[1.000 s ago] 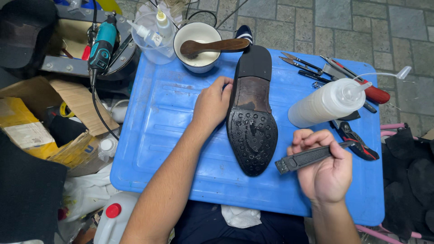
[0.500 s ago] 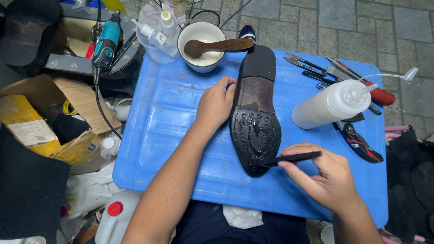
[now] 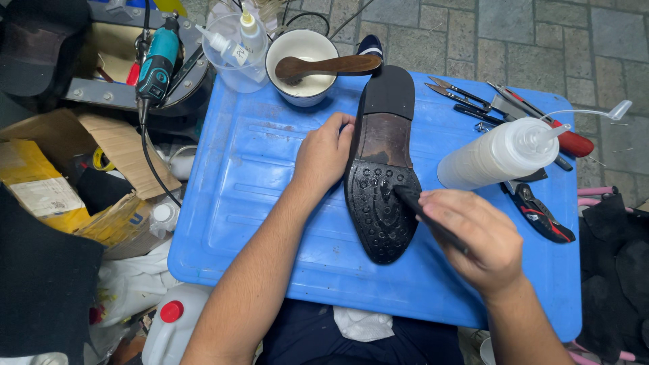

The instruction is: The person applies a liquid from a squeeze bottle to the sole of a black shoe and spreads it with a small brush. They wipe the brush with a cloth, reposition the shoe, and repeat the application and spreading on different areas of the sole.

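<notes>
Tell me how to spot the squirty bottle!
Find the blue plastic lid used as a table. On its right side, beside the upturned shoe, lies a cloudy white squeeze bottle. Only it has a long, thin, bent spout.

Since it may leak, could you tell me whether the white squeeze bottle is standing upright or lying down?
Lying down: the white squeeze bottle rests on its side on the blue lid, nozzle pointing right.

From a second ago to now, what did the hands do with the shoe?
The right hand swung its dark tool leftward, from beside the shoe onto the studded sole. The left hand stayed pressing the shoe's edge; the squeeze bottle didn't move.
</notes>
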